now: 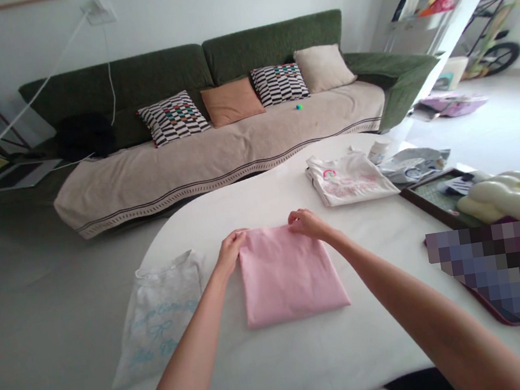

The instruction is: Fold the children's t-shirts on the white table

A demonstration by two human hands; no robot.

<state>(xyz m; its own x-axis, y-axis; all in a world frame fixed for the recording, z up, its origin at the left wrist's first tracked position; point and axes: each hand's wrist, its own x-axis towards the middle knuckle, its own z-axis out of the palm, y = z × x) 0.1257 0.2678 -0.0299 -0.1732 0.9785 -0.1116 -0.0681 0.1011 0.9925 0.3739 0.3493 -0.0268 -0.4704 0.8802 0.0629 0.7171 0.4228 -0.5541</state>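
Observation:
A folded pink garment (287, 275) lies flat in the middle of the white table (283, 359). My left hand (230, 251) grips its far left corner with fingers curled over the edge. My right hand (306, 222) pinches its far right corner in the same way. A pale grey shirt with light blue print (160, 312) lies spread at the table's left edge. A folded white shirt with a pink print (349, 177) rests at the far right of the table.
A dark tray (434, 196) with cream cushions-like objects (512, 198) sits at the right, beside crumpled plastic packaging (410, 164). Beyond the table stands a green sofa (204, 73) with a beige cover and several cushions. Open floor lies to the left.

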